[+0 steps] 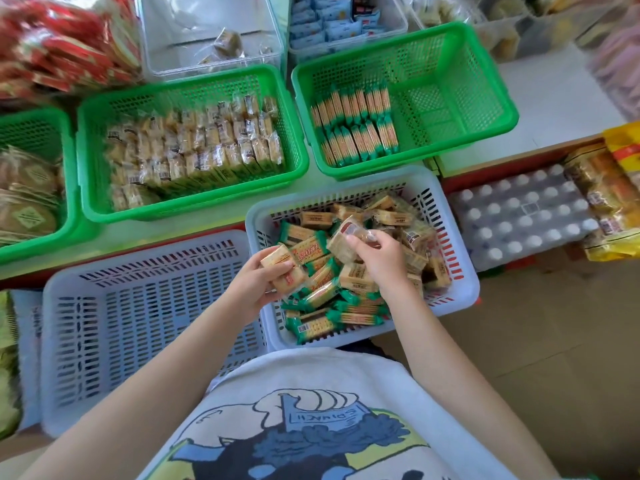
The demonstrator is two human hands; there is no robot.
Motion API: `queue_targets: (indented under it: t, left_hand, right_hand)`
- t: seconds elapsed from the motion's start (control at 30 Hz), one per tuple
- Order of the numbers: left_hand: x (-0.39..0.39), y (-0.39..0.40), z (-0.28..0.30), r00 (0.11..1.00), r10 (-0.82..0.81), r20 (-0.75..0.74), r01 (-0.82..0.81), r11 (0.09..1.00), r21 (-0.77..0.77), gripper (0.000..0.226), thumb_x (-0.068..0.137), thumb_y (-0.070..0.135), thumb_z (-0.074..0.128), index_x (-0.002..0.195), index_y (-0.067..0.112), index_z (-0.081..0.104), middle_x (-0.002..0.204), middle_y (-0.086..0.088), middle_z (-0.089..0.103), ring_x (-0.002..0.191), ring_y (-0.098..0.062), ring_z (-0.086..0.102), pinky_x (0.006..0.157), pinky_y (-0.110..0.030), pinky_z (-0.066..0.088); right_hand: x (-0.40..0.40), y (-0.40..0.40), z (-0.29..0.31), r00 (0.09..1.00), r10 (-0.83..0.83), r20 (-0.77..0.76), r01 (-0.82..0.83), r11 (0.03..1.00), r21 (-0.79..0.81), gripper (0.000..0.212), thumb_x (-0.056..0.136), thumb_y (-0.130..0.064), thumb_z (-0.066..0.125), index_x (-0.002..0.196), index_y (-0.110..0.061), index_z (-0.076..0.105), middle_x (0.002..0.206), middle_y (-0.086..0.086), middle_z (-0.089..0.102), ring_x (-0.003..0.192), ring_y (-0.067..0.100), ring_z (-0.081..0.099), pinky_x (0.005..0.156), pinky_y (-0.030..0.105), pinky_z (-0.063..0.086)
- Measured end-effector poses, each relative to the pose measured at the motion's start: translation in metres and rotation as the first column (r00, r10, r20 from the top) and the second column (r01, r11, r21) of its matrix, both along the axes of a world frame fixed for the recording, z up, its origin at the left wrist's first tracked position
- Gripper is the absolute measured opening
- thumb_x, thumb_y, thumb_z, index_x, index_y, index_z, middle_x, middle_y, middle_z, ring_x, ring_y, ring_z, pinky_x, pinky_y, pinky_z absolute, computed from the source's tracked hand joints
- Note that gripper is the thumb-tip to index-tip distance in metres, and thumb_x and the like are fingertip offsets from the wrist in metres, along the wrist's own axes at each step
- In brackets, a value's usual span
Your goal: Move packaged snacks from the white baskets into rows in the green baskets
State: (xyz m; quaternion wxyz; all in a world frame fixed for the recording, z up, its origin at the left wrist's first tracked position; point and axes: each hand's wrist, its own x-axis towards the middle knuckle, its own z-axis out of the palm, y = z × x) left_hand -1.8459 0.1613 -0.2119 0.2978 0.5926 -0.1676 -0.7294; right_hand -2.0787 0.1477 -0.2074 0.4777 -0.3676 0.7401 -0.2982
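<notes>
Two hands pick snack packs out of a full white basket.

The left hand point(258, 284) has its fingers closed around a stack of tan packs point(284, 271). The right hand point(379, 254) pinches one clear pack point(349, 235) just above the pile. Both are over the white basket point(460, 292), which sits at the near edge of the table. Beside it is an empty white basket point(69, 341). Farther back, one green basket point(485, 112) holds two neat rows of green-ended packs point(356, 126), and another green basket point(90, 168) is nearly full.
</notes>
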Motion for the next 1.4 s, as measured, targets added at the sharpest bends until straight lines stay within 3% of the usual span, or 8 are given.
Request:
queue_targets:
  t: [0.17, 0.37, 0.67, 0.8, 0.93, 1.1, 1.23, 1.4]
  left_hand:
    - [0.019, -0.013, 0.009, 0.999, 0.044, -0.024, -0.046, 0.997, -0.069, 0.042, 0.096, 0.038, 0.063, 0.135, 0.023, 0.055, 0.124, -0.013, 0.069, 0.103, -0.027, 0.07, 0.087, -0.042, 0.057]
    - [0.049, -0.032, 0.029, 0.948, 0.283, -0.144, -0.298, 0.951, -0.088, 0.052, 0.092, 0.048, 0.061, 0.129, 0.013, 0.057, 0.122, -0.018, 0.069, 0.108, -0.03, 0.067, 0.095, -0.044, 0.056]
    - [0.116, -0.042, 0.022, 0.862, 0.425, -0.275, -0.487, 0.844, -0.225, 0.042, 0.088, 0.029, 0.073, 0.12, 0.007, 0.057, 0.101, -0.014, 0.067, 0.085, -0.022, 0.069, 0.068, -0.032, 0.059]
    - [0.146, -0.051, 0.019, 0.786, 0.531, -0.315, -0.601, 0.775, -0.196, 0.064, 0.079, 0.024, 0.083, 0.13, -0.001, 0.052, 0.106, -0.015, 0.069, 0.091, -0.024, 0.069, 0.073, -0.032, 0.058]
    - [0.175, -0.064, 0.021, 0.85, 0.494, 0.184, -0.402, 0.834, -0.379, 0.04, 0.082, 0.042, 0.079, 0.108, 0.014, 0.067, 0.103, -0.002, 0.073, 0.094, -0.015, 0.068, 0.081, -0.028, 0.053]
    - [0.233, -0.073, -0.011, 0.442, 0.264, 0.857, 0.136, 0.925, -0.354, 0.049, 0.102, 0.045, 0.049, 0.141, 0.016, 0.052, 0.154, -0.006, 0.041, 0.147, -0.024, 0.029, 0.118, -0.039, 0.025]
    - [0.248, -0.07, -0.042, 0.324, 0.032, 0.946, 0.31, 0.941, -0.137, 0.067, 0.105, 0.048, 0.034, 0.161, 0.016, 0.012, 0.168, -0.001, -0.012, 0.153, -0.018, -0.016, 0.124, -0.047, 0.004]
    - [0.251, -0.065, -0.05, 0.34, 0.033, 0.94, 0.329, 0.932, -0.152, 0.07, 0.104, 0.052, 0.03, 0.161, 0.021, 0.004, 0.166, 0.005, -0.021, 0.15, -0.012, -0.025, 0.122, -0.054, 0.007]
  right_hand:
    - [0.034, -0.017, 0.039, 0.843, -0.06, 0.534, 0.027, 0.997, 0.069, 0.021, 0.098, -0.017, 0.063, 0.115, -0.006, 0.058, 0.108, 0.017, 0.074, 0.083, 0.025, 0.073, 0.065, 0.03, 0.058]
    - [0.102, -0.028, 0.049, 0.931, 0.226, 0.287, -0.243, 0.97, 0.027, 0.045, 0.092, -0.05, 0.066, 0.107, -0.008, 0.065, 0.104, 0.014, 0.073, 0.09, 0.027, 0.07, 0.086, 0.044, 0.056]
    - [0.201, -0.055, 0.056, 0.79, 0.608, -0.076, -0.609, 0.793, 0.02, 0.04, 0.092, -0.056, 0.062, 0.077, -0.019, 0.059, 0.07, -0.006, 0.059, 0.06, 0.009, 0.055, 0.056, 0.022, 0.041]
    - [0.232, -0.074, 0.051, 0.832, 0.472, 0.291, -0.529, 0.833, 0.163, 0.05, 0.092, -0.051, 0.066, 0.122, -0.012, 0.058, 0.117, 0.011, 0.067, 0.1, 0.026, 0.07, 0.078, 0.038, 0.062]
    - [0.258, -0.099, 0.048, 0.828, 0.357, 0.433, -0.443, 0.889, 0.115, 0.029, 0.096, -0.029, 0.067, 0.118, -0.011, 0.068, 0.118, 0.015, 0.072, 0.11, 0.033, 0.068, 0.09, 0.043, 0.059]
    - [0.292, -0.154, 0.046, 0.923, 0.347, 0.166, -0.373, 0.913, 0.165, 0.034, 0.089, -0.05, 0.069, 0.103, -0.018, 0.067, 0.102, -0.004, 0.065, 0.097, 0.017, 0.067, 0.091, 0.037, 0.047]
    - [0.322, -0.18, 0.032, 0.851, 0.525, -0.014, -0.494, 0.81, 0.318, 0.051, 0.087, -0.059, 0.067, 0.105, -0.013, 0.059, 0.109, 0.001, 0.056, 0.097, 0.022, 0.058, 0.092, 0.037, 0.041]
    - [0.349, -0.192, 0.005, 0.73, 0.622, -0.282, -0.484, 0.762, 0.43, 0.048, 0.089, -0.056, 0.065, 0.086, -0.009, 0.056, 0.079, 0.004, 0.053, 0.069, 0.02, 0.05, 0.068, 0.033, 0.045]
